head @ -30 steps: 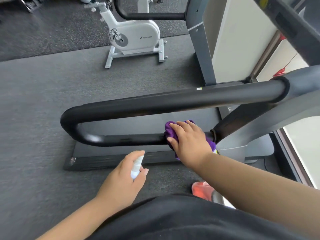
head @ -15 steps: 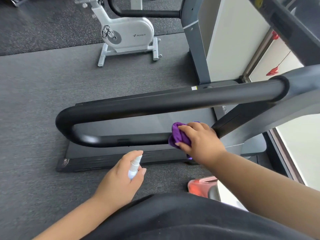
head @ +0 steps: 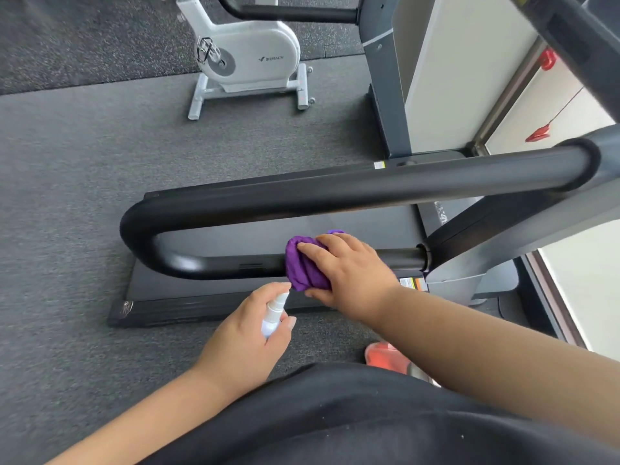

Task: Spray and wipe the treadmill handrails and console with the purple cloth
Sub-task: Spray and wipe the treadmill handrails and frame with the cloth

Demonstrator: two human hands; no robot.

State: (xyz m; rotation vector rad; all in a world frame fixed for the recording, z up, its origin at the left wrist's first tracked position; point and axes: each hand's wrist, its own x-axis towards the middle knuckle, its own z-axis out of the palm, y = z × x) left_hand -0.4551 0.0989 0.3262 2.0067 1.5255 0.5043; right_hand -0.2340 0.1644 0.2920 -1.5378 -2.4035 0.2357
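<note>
Cloth (head: 307, 266): soft, light, bunched round lower handrail (head: 218, 265) near its post end; best gripped wrapped over bar. Right hand (head: 349, 273) clamps it so. Left hand (head: 245, 333) curled round small spray bottle (head: 273, 317), light, likely slippery.

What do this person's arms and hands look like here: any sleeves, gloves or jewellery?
Both forearms are bare, with no sleeves in view. The left hand and right hand wear no gloves, rings or watch. A black garment covers the torso below.

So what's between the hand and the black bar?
The purple cloth is. The head view shows the right hand pressing it around the lower handrail.
</note>
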